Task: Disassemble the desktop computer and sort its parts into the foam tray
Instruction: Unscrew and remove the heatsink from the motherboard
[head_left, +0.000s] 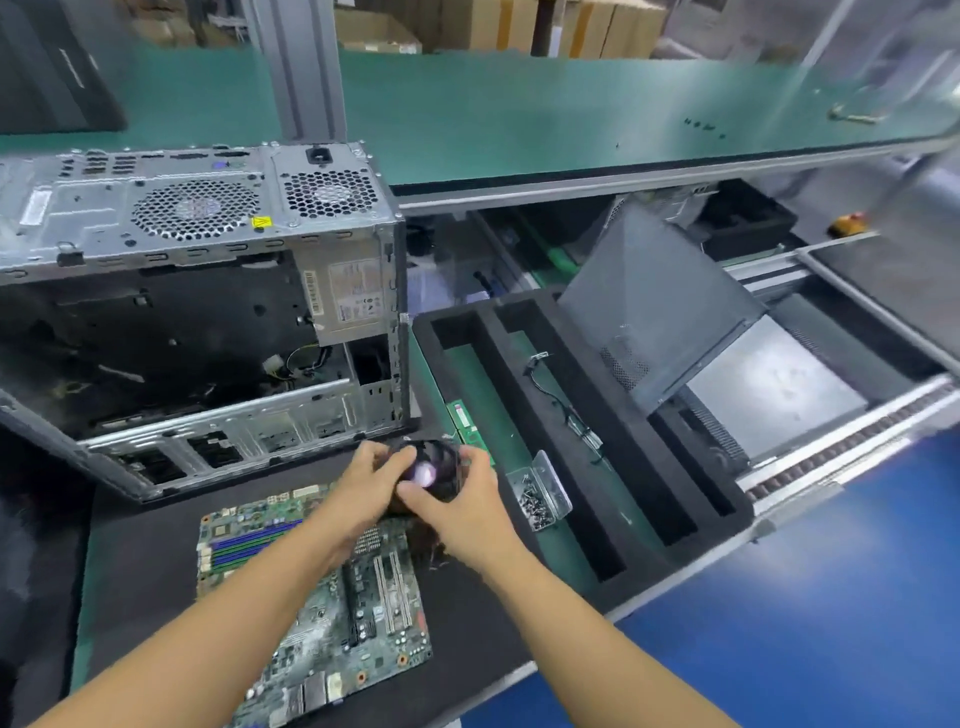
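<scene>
The opened grey computer case lies on its side at the left, its power supply still inside. A green motherboard lies flat on the black mat in front of me. Over its far end, my left hand and my right hand both grip a round black cooler fan, blurred. The black foam tray sits to the right, holding a green memory stick, a thin black cable and a leaning grey side panel.
A small clear box of screws stands at the tray's near slot. A green conveyor belt runs along the back. A roller rail borders the tray on the right, with blue floor beyond.
</scene>
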